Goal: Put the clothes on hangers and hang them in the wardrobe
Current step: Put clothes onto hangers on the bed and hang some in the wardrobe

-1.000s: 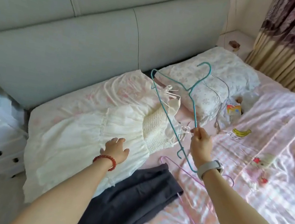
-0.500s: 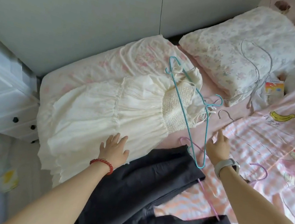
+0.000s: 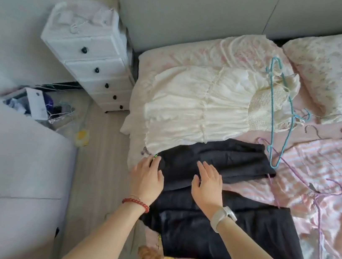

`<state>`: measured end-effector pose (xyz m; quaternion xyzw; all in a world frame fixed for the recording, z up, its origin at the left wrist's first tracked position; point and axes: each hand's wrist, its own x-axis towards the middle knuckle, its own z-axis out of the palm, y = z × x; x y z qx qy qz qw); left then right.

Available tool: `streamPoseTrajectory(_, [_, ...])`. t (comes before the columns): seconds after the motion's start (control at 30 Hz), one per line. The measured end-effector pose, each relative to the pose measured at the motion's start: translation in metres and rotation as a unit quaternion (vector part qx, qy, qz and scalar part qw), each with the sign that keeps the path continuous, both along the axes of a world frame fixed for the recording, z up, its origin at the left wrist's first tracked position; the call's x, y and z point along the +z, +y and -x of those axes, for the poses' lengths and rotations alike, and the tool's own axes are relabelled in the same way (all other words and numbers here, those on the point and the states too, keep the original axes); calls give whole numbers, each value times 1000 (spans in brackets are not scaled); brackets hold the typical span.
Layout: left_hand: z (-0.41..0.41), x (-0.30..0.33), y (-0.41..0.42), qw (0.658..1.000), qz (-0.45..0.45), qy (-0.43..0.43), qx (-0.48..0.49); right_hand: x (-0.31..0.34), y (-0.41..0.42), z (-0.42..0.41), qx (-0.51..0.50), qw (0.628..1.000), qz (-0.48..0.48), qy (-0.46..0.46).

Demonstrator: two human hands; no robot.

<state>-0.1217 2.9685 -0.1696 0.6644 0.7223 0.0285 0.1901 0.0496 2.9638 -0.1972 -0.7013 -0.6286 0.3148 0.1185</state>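
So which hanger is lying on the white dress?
The blue hanger. It lies across the top of the white dress, hook toward the pillows. The purple hanger lies on the pink striped blanket, and a grey one sits beside the dress.

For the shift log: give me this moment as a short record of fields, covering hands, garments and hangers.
left hand: open, on the dark garment's edge
right hand: open, flat on the dark garment
cream dress: spread on the bed, not on a hanger
teal hanger: lying across the dress top, unheld
purple hanger: on the pink bedding
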Motion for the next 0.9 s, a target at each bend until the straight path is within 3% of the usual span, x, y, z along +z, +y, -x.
streamPoseTrajectory(0.23, [64, 4, -238, 996, 44, -1, 77, 18, -165, 109, 190, 981, 35, -4])
streamPoseTrajectory(0.43, [111, 9, -442, 969, 20, 1, 246, 25, -316, 178, 401, 915, -6, -45])
streamPoseTrajectory(0.53, [123, 16, -542, 925, 4, 1, 381, 30, -391, 207, 508, 860, 1, -44])
streamPoseTrajectory(0.67, [143, 24, -650, 841, -1, 26, 541, 40, -468, 249, 639, 768, -33, -26])
streamPoseTrajectory(0.9, [194, 76, -751, 711, -118, 36, 692, 73, -559, 345, 739, 671, -60, 27])
